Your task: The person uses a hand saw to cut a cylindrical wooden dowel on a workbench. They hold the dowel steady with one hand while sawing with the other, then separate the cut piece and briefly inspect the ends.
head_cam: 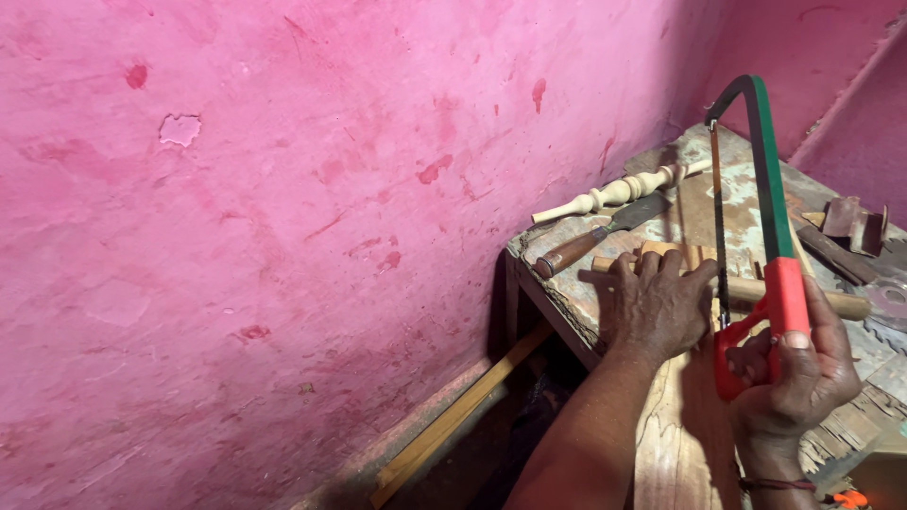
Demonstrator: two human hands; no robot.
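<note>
Here, the person's right hand is wrapping its grip fully closed around the red handle of a hacksaw, whose green and black frame is arching up and away toward the far side of the desk while its thin blade is running down to the wood below. The left hand is pressing palm down, fingers spread and curled over a wooden dowel that is lying across the worn desk; this grip is flat and holding the piece down rather than closing around it. The blade is meeting the dowel just right of the left hand's fingers. Farther off on the desk, a pale turned wooden spindle is lying near the pink wall, and a chisel with a brown wooden handle is resting just on the near side of it. At the far right, some dark metal pieces are sitting well apart from the hands. Below the desk, on the left, a long wooden slat is leaning along the base of the wall.
</note>
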